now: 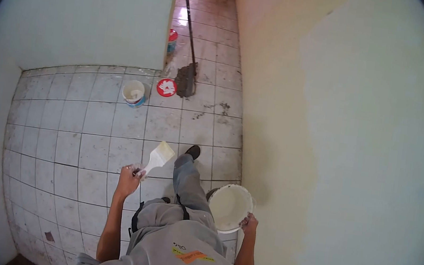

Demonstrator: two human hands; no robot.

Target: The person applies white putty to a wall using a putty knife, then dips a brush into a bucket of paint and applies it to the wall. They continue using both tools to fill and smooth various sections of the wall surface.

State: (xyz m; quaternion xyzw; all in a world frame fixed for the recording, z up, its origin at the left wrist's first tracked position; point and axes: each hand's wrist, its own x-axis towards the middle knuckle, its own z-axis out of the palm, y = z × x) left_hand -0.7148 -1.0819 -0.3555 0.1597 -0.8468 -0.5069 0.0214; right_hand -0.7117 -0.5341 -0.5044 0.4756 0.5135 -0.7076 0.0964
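My left hand (129,179) is closed around the handle of a wide paintbrush (161,155). Its pale bristles point up and to the right, away from my body. At my right side, my right hand (249,223) grips the rim of a large paint bucket (230,208). Pale paint or coating shows inside the bucket, and its rim is smeared. The bucket is beside my right leg, close to the right wall.
Ahead on the tiled floor (99,117) stands a small open tub (133,92). Near it lie a red lid (166,87) and a dark heap (185,78) with a long-handled tool (189,17). Another red-topped tub (172,40) sits by the wall corner. The right wall (296,143) is partly coated.
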